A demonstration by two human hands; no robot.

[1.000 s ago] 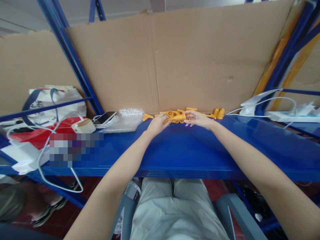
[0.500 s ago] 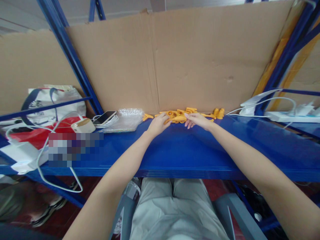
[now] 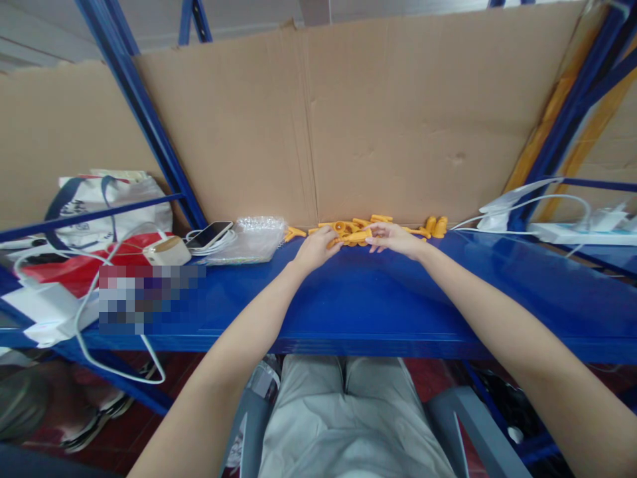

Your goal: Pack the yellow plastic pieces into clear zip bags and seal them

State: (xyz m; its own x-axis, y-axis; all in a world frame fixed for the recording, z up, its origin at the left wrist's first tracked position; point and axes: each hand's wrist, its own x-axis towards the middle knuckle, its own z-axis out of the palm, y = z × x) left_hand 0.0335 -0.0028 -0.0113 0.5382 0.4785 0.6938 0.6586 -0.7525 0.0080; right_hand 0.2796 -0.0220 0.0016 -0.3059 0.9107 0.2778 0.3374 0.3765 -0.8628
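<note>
While outside the clear bag, yellow parts by left hand.

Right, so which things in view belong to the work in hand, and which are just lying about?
In the work: yellow piece between left hand and right hand; other yellow pieces.

Lying about: phone; bubble wrap; bag with blue handles; power strip.

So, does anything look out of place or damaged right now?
A looped white cable droops over the front edge of the blue metal shelf, at left, where it might snag. The yellow plastic pieces are too small to check for damage.
</note>
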